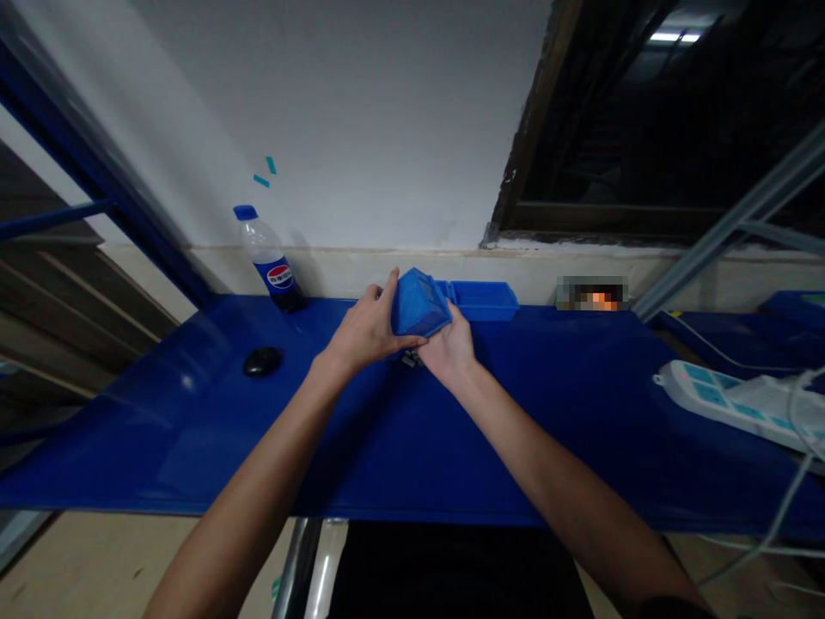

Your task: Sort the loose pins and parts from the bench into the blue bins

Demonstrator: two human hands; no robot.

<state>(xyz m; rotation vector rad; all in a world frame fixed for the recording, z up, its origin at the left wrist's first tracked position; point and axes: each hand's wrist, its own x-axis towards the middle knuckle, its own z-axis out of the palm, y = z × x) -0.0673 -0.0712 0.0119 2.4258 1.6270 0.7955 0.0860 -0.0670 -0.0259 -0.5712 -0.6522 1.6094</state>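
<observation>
Black mouse (261, 361) and Pepsi bottle (274, 265) at left. Left hand (366, 329) grips tilted blue plastic bin (420, 304) above small dark pieces (411, 358) on blue table (406, 456); right hand (453, 348) holds its other side. Second blue bin (486, 301) behind, power strip (725, 402) far right.

Seems to be a workshop, judging by the blue-covered workbench (534, 421), blue plastic parts bin (418, 305), small dark pieces (411, 358), white power strip (715, 394) and grey metal frame (728, 224).
</observation>
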